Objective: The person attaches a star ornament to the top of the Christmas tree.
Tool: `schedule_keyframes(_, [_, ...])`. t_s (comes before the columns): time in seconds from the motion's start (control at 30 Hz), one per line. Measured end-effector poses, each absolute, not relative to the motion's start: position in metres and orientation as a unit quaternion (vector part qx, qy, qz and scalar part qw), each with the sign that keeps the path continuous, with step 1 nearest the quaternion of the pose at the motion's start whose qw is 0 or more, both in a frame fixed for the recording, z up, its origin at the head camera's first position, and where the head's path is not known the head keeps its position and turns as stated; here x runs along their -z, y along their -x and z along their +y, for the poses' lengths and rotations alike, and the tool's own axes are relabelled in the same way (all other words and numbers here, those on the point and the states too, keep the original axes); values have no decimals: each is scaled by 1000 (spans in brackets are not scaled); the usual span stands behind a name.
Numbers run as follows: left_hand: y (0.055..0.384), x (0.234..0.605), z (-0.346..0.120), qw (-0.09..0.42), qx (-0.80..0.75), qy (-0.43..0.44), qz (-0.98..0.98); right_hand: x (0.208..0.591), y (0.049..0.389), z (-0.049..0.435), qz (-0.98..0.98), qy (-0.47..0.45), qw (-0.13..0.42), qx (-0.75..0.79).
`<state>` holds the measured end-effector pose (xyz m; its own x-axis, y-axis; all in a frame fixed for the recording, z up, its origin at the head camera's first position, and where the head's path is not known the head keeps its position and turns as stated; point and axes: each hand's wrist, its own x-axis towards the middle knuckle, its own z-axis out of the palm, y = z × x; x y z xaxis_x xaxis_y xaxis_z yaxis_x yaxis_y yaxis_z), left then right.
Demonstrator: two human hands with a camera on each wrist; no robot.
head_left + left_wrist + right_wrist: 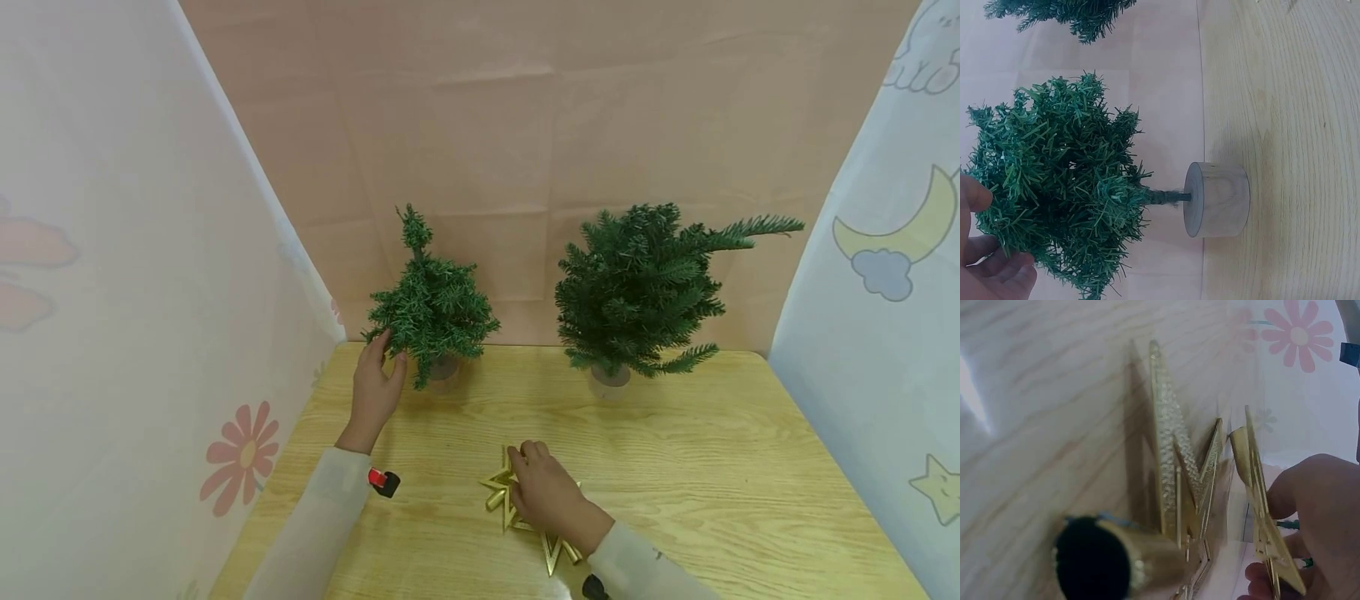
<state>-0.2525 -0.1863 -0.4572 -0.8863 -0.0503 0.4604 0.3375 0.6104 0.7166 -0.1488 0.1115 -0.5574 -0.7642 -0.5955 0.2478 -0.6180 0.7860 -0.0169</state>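
Observation:
A small green artificial tree (433, 304) on a round wooden base (1217, 200) stands at the back left of the wooden table (712, 467). My left hand (390, 350) reaches up to its lower left branches; in the left wrist view the thumb and fingers (994, 269) close on the foliage (1060, 187). Near the table's front, my right hand (528, 467) lies over a gold glitter star topper (498, 492). The right wrist view shows its fingers (1316, 506) pinching one flat gold point (1263, 519), with the star's tube socket (1110, 562) lying on the wood.
A fuller, wider green tree (637, 287) stands at the back right, one long branch sticking out to the right. Fabric panels close in the table: flowered on the left (240, 454), moon and star on the right (892, 242), plain pink behind.

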Motion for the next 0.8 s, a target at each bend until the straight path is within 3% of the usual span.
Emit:
schedule_keyframes(0.17, [251, 456, -186, 223, 434, 84, -869, 556, 151, 111, -948, -296, 116, -16])
schedule_keyframes(0.37, [251, 456, -186, 215, 435, 80, -871, 554, 157, 112, -953, -272, 93, -98])
schedule_keyframes(0.8, [252, 456, -187, 222, 429, 80, -872, 553, 165, 119, -929, -312, 120, -160])
